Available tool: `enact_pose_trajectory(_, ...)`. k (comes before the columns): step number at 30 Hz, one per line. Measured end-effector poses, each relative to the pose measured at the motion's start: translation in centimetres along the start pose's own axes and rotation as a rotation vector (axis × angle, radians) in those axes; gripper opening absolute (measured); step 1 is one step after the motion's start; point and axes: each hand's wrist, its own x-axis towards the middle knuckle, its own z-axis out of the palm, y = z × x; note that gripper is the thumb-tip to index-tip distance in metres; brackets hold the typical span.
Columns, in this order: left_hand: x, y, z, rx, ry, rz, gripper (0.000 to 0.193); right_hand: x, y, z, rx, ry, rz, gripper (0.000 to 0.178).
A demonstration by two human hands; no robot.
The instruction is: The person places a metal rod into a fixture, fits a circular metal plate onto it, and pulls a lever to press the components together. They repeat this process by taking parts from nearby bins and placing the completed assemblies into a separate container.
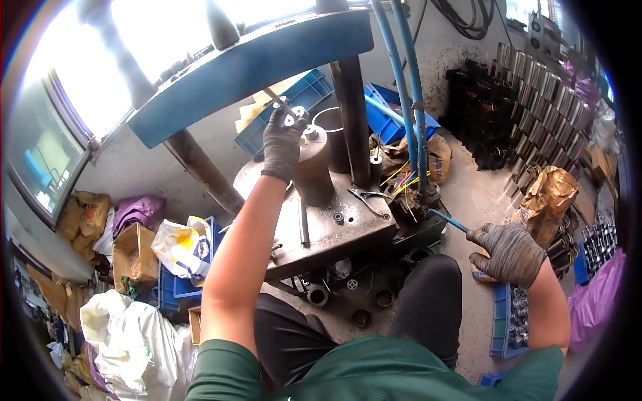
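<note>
My left hand [282, 150], in a dark grey work glove, is raised over the press table. Its fingers are closed round a small silver metal part [298, 111] with a thin shaft sticking up; the glove hides some of it. Just below stands a thick steel cylinder [314, 175] with a small round piece on top. My right hand [511, 252], gloved too, is wrapped round the end of a blue lever [449, 221] at the press's right side. Snap-ring-style pliers [366, 196] and a short dark metal bar [303, 224] lie on the steel table [334, 235].
A blue press crossbeam [261, 63] spans overhead on dark posts [349, 120]. Blue hoses [413, 87] hang at the right. Stacked metal cylinders [545, 100] stand far right. White sacks [130, 341] and a cardboard box [136, 254] crowd the left. Metal rings [317, 296] lie beneath the table.
</note>
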Motion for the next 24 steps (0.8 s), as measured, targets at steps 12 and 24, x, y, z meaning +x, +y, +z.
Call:
enact_pose_trajectory(12,0.4,-0.6,2.8,-0.099,0.093,-0.27,0.052,-0.7,0.3,0.0,0.05,0.064,0.019,0.042)
enact_pose_trajectory(24,0.9,-1.4,2.5,-0.016,0.009,-0.276,0.052,-1.2,-0.1,1.1,0.161,0.191,0.009,0.036)
